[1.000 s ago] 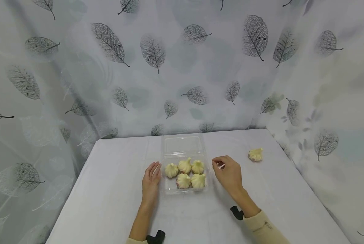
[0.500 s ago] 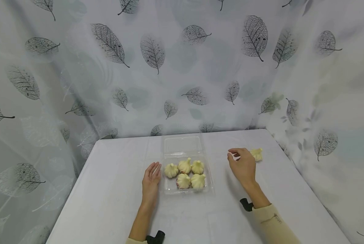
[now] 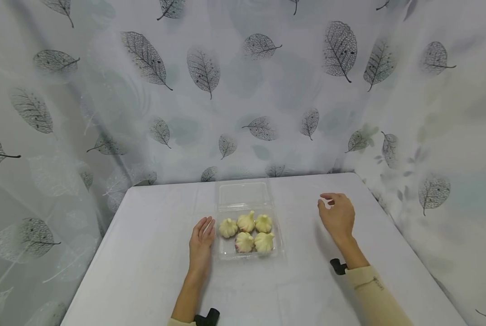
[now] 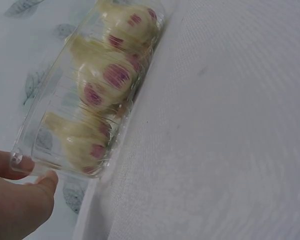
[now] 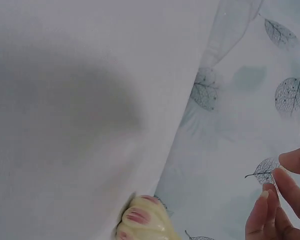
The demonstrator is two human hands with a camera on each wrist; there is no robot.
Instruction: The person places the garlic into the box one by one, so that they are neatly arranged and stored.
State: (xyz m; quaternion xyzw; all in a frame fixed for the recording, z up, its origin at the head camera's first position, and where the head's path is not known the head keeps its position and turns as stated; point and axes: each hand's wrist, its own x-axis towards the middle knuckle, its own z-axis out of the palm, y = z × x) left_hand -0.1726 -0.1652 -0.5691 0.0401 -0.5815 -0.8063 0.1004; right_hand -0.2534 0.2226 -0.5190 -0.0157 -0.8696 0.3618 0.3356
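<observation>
A clear plastic clamshell box (image 3: pixel 226 254) stands with its lid (image 3: pixel 244 194) laid back. Several garlic bulbs (image 3: pixel 246 222) sit inside it in two rows, pale with purple patches in the left wrist view. My left hand (image 3: pixel 201 242) lies at the box's left side, fingers extended; in the left wrist view its fingertips (image 4: pixel 49 181) meet the box corner. Off to the right, my right hand (image 3: pixel 339 216) hovers over the table with loosely bent fingers and nothing between them. A single garlic bulb (image 5: pixel 145 220) shows near it in the right wrist view; in the head view the hand hides it.
The white-covered table (image 3: pixel 153 271) carries the box near its middle. Behind and to both sides hangs a leaf-print curtain (image 3: pixel 243 90), close to the table's back edge. Black wrist cameras (image 3: pixel 208 317) are strapped to both wrists.
My right hand has moved right and slightly away from me, from beside the box to over the lone garlic bulb, which it now covers. The left hand and the box have stayed put.
</observation>
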